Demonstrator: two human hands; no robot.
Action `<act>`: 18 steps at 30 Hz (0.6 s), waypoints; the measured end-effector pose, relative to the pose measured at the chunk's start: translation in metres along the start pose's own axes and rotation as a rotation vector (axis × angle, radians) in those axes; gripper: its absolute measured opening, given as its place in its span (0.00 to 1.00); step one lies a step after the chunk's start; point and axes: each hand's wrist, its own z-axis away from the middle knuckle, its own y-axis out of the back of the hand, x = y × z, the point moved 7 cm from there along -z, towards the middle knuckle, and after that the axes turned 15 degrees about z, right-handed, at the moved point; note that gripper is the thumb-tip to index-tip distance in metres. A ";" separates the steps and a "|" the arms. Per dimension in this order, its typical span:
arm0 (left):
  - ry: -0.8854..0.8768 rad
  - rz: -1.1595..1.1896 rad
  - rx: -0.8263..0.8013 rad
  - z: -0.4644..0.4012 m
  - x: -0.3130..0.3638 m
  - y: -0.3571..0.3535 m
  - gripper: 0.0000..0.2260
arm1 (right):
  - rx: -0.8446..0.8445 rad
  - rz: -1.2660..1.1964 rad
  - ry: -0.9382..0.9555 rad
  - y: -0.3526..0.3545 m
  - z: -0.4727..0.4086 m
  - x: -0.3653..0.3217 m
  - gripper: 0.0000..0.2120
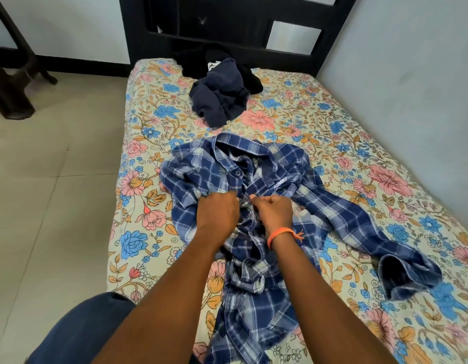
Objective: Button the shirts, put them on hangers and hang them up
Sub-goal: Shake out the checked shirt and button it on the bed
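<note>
A blue and white plaid shirt (pixel 280 164) lies spread front-up on the floral bed sheet (pixel 359 127), collar toward the headboard, one sleeve stretched out to the right. My left hand (pixel 218 211) grips the left front edge of the shirt at mid-chest. My right hand (pixel 274 210), with an orange band on its wrist, pinches the right front edge close beside it. Between the two hands the placket is bunched. One button shows above them near the collar. A dark navy garment (pixel 217 98) lies crumpled farther up the bed, with a black one (pixel 251 74) behind it.
The bed stands against a pale wall on the right, with a dark headboard (pixel 227 27) at its far end. Tiled floor (pixel 51 179) runs along the left. A dark wooden piece of furniture (pixel 9 82) stands at the far left. My knee in dark cloth (pixel 80 334) is at the bottom left.
</note>
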 end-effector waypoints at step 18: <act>0.291 0.505 0.032 -0.002 -0.012 -0.010 0.07 | -0.006 -0.287 -0.073 -0.014 0.018 -0.001 0.09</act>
